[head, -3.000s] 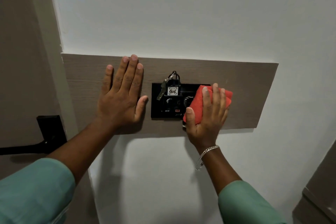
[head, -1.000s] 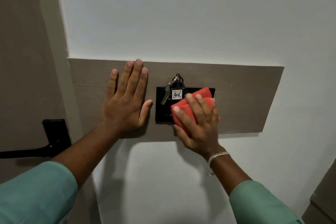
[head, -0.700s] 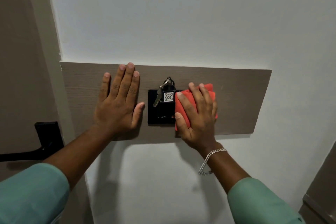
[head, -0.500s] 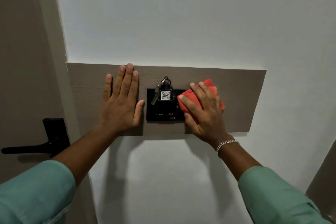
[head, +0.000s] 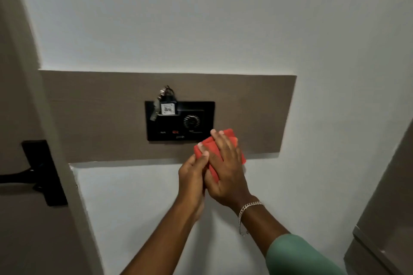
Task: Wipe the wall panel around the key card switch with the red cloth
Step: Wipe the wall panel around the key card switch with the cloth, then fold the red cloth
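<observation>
A brown wood-grain wall panel (head: pixel 100 116) runs across the white wall. Set in its middle is the black key card switch (head: pixel 180 121), with a key fob and keys (head: pixel 166 105) hanging from its top left. A folded red cloth (head: pixel 232 140) lies against the panel's lower edge, just below the switch's bottom right corner. My right hand (head: pixel 225 169) lies flat over the cloth and holds it. My left hand (head: pixel 193 176) touches the cloth's left edge, its fingers curled against it.
A door with a black lever handle (head: pixel 33 174) stands at the left, beside the panel. A grey cabinet edge (head: pixel 384 219) shows at the lower right. White wall (head: pixel 178 18) spreads above and below the panel.
My left hand has left the panel's left part and come across to the cloth. My right hand has slid the cloth down off the switch to the panel's lower edge.
</observation>
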Demonstrator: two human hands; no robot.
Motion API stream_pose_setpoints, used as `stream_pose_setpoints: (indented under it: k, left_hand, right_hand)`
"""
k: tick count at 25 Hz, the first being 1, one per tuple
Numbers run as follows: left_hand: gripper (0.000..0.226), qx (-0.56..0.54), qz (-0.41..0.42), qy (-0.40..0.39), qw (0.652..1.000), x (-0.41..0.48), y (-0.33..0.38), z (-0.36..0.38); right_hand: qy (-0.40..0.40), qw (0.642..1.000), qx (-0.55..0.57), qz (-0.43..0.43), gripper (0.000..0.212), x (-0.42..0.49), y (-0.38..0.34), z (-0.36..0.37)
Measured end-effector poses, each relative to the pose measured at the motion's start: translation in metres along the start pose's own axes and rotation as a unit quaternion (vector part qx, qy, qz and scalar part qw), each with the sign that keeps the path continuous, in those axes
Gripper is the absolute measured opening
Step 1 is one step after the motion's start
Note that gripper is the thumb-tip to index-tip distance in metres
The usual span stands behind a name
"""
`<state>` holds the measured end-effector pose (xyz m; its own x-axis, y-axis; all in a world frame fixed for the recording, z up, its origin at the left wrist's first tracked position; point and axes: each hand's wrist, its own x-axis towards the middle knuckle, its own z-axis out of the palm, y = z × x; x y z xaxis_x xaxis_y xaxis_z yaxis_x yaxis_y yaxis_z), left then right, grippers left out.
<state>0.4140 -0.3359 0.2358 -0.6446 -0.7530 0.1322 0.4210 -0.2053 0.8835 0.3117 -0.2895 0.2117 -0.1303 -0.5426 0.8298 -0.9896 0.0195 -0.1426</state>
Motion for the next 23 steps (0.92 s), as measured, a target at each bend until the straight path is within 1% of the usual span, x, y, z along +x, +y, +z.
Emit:
stream_pose_setpoints:
  k: [2, 3, 4, 5, 7, 9, 11, 12, 13, 14, 15, 17, 19, 20, 22, 23]
  left_hand:
    - [0.032, -0.016, -0.060, -0.034, 0.997, 0.006, -0.014, 0.011]
    - [0.033, -0.012, -0.081, -0.046, 0.996, 0.007, -0.025, 0.020]
    - [0.034, -0.006, -0.101, -0.053, 0.994, 0.006, -0.038, 0.034]
    - [0.034, 0.002, -0.115, -0.051, 0.992, 0.005, -0.051, 0.047]
    - [0.031, 0.011, -0.138, -0.046, 0.989, 0.002, -0.081, 0.080]
    - [0.027, 0.019, -0.155, -0.061, 0.986, -0.004, -0.117, 0.119]
    - [0.022, 0.044, -0.166, -0.072, 0.983, -0.011, -0.158, 0.157]
    - [0.018, 0.073, -0.167, -0.069, 0.981, -0.014, -0.180, 0.174]
    - [0.017, 0.115, -0.162, -0.061, 0.978, -0.019, -0.204, 0.192]
    - [0.021, 0.161, -0.153, -0.052, 0.974, -0.023, -0.231, 0.212]
    - [0.029, 0.208, -0.139, -0.042, 0.967, -0.028, -0.256, 0.229]
    - [0.040, 0.282, -0.133, -0.032, 0.950, -0.039, -0.303, 0.267]
    - [0.039, 0.327, -0.164, -0.043, 0.930, -0.049, -0.353, 0.303]
    - [0.039, 0.332, -0.191, -0.061, 0.922, -0.054, -0.376, 0.318]
    - [0.040, 0.296, -0.263, -0.118, 0.911, -0.063, -0.419, 0.338]
    - [0.038, 0.273, -0.297, -0.144, 0.904, -0.067, -0.436, 0.343]
  right_hand:
    - [-0.050, 0.999, 0.015, 0.010, 0.057, -0.023, 0.017, -0.020]
    - [-0.057, 0.997, 0.039, 0.032, 0.060, -0.035, 0.026, -0.031]
    - [-0.050, 0.992, 0.086, 0.080, 0.065, -0.049, 0.036, -0.044]
    - [-0.028, 0.977, 0.149, 0.150, 0.069, -0.059, 0.044, -0.055]
    - [0.034, 0.924, 0.237, 0.299, 0.076, -0.080, 0.063, -0.079]
    - [0.067, 0.859, 0.284, 0.421, 0.076, -0.107, 0.093, -0.108]
    - [0.063, 0.784, 0.327, 0.523, 0.062, -0.141, 0.129, -0.136]
    - [0.060, 0.762, 0.318, 0.561, 0.053, -0.159, 0.146, -0.150]
    - [0.056, 0.757, 0.280, 0.588, 0.047, -0.178, 0.163, -0.162]
    - [0.050, 0.761, 0.226, 0.606, 0.042, -0.197, 0.183, -0.175]
    - [0.034, 0.772, 0.163, 0.613, 0.037, -0.214, 0.202, -0.185]
    - [-0.020, 0.795, 0.048, 0.604, 0.027, -0.249, 0.241, -0.208]
    - [-0.083, 0.799, -0.010, 0.595, 0.021, -0.287, 0.283, -0.232]
    - [-0.108, 0.791, -0.012, 0.602, 0.017, -0.306, 0.302, -0.243]
    - [-0.154, 0.767, -0.010, 0.622, 0.010, -0.342, 0.340, -0.265]
    - [-0.175, 0.758, -0.018, 0.628, 0.009, -0.355, 0.357, -0.272]
